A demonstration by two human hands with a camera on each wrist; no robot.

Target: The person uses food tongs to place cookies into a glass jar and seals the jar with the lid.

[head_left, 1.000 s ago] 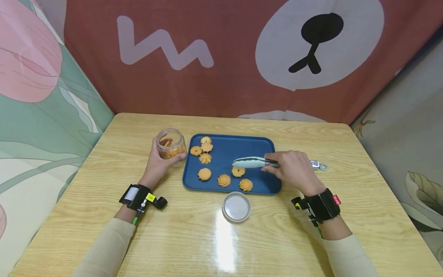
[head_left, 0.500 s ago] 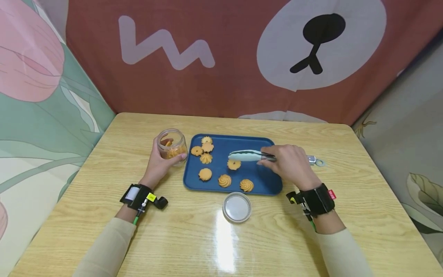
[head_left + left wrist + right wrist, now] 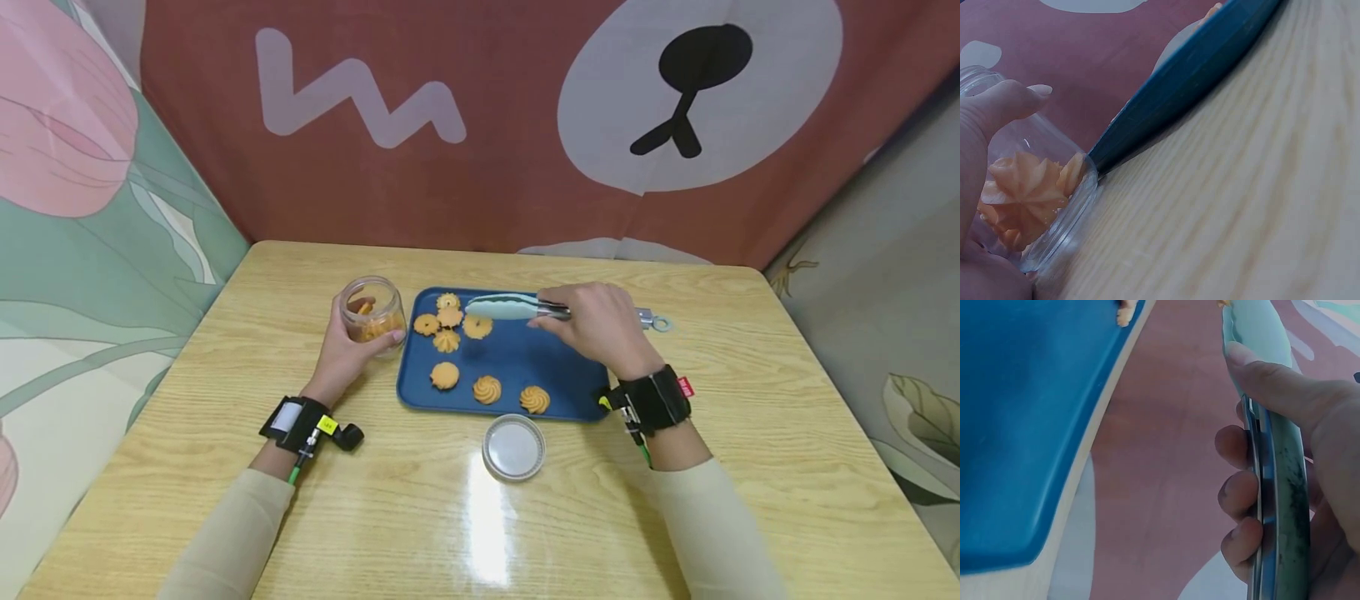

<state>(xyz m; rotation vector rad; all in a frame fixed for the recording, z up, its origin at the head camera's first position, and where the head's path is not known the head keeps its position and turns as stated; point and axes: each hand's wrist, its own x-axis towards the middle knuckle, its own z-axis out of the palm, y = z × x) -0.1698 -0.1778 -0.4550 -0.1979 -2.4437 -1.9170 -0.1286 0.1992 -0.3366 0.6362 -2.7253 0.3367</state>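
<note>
My left hand (image 3: pixel 347 354) grips a clear jar (image 3: pixel 372 310) at the tray's left end; the jar has no lid on and cookies (image 3: pixel 1025 194) show through its wall. Its base stands on the wood beside the tray's edge. My right hand (image 3: pixel 600 323) squeezes a pair of tongs (image 3: pixel 506 307) with pale mint tips and metal arms, fingers and thumb wrapped round them in the right wrist view. A ring-shaped cookie (image 3: pixel 477 327) is pinched at the tongs' tips, above the blue tray (image 3: pixel 540 358). More cookies (image 3: pixel 444 376) lie along the tray's left side and front.
A round lid (image 3: pixel 513 448) lies on the wooden table (image 3: pixel 390 517) just in front of the tray. Two swirled cookies (image 3: pixel 487 389) sit near the tray's front edge. A patterned cloth (image 3: pixel 495 192) hangs behind the table.
My right hand has lifted the ring-shaped cookie off the tray with the tongs and carried it left and away from me. The left hand and jar stay in place.
</note>
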